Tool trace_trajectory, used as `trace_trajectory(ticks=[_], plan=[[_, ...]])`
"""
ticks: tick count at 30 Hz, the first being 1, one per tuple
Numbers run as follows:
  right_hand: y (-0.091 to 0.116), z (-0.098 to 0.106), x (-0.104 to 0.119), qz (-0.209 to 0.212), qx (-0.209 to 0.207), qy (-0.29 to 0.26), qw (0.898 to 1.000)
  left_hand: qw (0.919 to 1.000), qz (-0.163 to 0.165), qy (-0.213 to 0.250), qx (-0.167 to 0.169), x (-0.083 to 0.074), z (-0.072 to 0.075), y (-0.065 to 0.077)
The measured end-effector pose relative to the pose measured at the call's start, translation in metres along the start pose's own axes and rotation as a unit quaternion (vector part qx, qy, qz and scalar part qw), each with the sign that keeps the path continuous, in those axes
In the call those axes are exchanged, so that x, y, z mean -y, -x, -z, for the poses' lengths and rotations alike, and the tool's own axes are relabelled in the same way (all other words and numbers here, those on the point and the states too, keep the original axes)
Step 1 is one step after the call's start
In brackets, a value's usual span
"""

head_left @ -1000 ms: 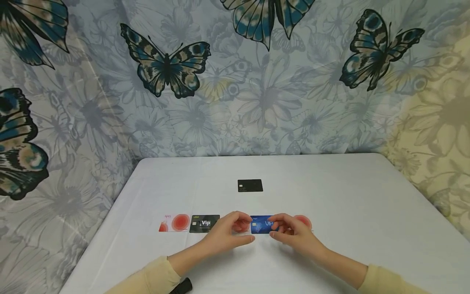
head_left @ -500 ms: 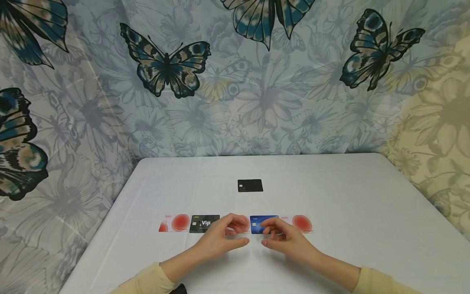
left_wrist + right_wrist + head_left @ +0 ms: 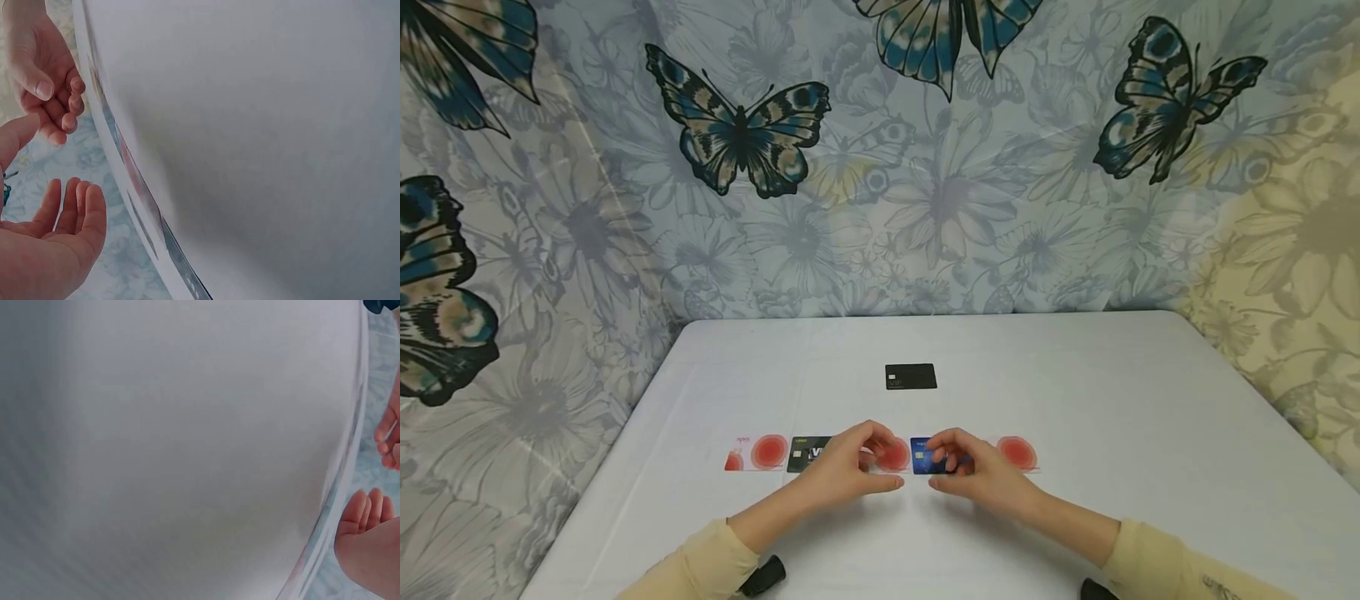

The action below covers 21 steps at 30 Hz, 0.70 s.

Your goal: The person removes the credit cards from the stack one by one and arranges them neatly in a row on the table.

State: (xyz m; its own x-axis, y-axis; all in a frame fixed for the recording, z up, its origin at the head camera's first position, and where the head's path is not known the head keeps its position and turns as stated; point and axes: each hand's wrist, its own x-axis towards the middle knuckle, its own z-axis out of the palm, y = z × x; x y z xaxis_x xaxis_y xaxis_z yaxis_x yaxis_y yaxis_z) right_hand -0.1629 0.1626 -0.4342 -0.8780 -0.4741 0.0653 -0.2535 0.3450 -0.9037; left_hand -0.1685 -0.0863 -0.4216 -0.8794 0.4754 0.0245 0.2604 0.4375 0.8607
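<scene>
Both hands hover over a row of cards on the white table, fingers loosely bent, nothing in them. My left hand (image 3: pixel 850 462) hangs before a black Vip card (image 3: pixel 802 455) and a card with a red circle (image 3: pixel 896 456), partly covering both. Over a blue card (image 3: pixel 919 458) is my right hand (image 3: pixel 988 471), which hides much of it. A red-circle card (image 3: pixel 1017 454) peeks out beyond that hand; another red-circle card (image 3: pixel 769 452) ends the row at left. In the left wrist view, the left hand (image 3: pixel 56 244) and right hand (image 3: pixel 47 75) face each other, apart.
Farther back on the white table (image 3: pixel 1075 392) lies a single black card (image 3: pixel 912 377). Behind the table hangs a floral cloth with butterflies (image 3: pixel 741 137). Black wrist gear (image 3: pixel 765 575) shows under the left sleeve.
Both hands have shifted slightly left, the right one more, so it covers the blue card differently. The cards stay where they were.
</scene>
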Motion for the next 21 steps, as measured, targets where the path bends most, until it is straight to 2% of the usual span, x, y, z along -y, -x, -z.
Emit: trace_trajectory(ticks=[6,12,15,18,21], plan=[[-0.011,0.006,0.0,-0.016,0.006,-0.002,1.0,0.9999,-0.01,0.0,0.005,0.002,0.007,-0.012],[-0.03,0.016,0.001,-0.024,0.001,0.036,0.999,0.9999,-0.003,-0.013,0.005,0.006,0.016,-0.029],[-0.04,0.021,-0.001,-0.045,0.001,0.048,0.998,0.9996,-0.013,-0.025,0.006,0.009,0.02,-0.039],[-0.048,0.024,-0.005,-0.087,0.002,0.04,0.995,0.9994,-0.017,-0.031,0.008,0.011,0.024,-0.049],[-0.056,0.028,-0.009,-0.117,-0.001,0.035,0.992,0.9994,-0.006,-0.032,0.007,0.011,0.027,-0.057]])
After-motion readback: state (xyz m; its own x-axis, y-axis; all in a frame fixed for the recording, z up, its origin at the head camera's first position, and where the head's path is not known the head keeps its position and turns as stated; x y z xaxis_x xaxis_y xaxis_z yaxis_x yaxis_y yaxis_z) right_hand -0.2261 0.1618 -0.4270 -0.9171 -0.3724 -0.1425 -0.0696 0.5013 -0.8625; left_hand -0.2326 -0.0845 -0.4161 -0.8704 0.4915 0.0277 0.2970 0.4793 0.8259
